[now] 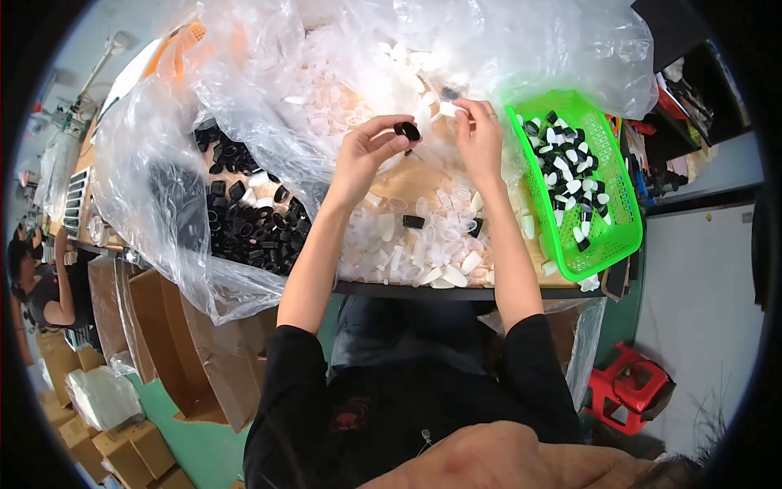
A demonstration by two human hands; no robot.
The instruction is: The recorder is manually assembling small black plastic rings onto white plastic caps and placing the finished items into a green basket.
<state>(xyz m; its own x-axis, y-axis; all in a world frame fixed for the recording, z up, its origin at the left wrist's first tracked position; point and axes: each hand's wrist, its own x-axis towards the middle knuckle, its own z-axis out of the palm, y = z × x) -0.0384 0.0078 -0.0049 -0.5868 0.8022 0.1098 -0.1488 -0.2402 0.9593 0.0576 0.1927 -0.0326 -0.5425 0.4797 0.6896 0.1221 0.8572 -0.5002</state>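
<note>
Between the thumb and fingers of my left hand (364,156) is a small black oval cap-like part (406,130), its hollow opening showing. My right hand (481,143), a short way to the right, is closed in a pinch on a small white plastic piece (447,108). Beneath my hands, clear and white plastic pieces (448,275) are spread over the table, with a loose black part (414,222) among them. Right of my right forearm stands a bright green basket (599,265) holding many black-and-white joined pieces (570,175).
A clear plastic bag (155,196) on the left holds a heap of black parts (257,236). More plastic sheeting (562,49) covers the far side. Below are cardboard boxes (175,350) and a red stool (627,387). Another person (53,289) is at the far left.
</note>
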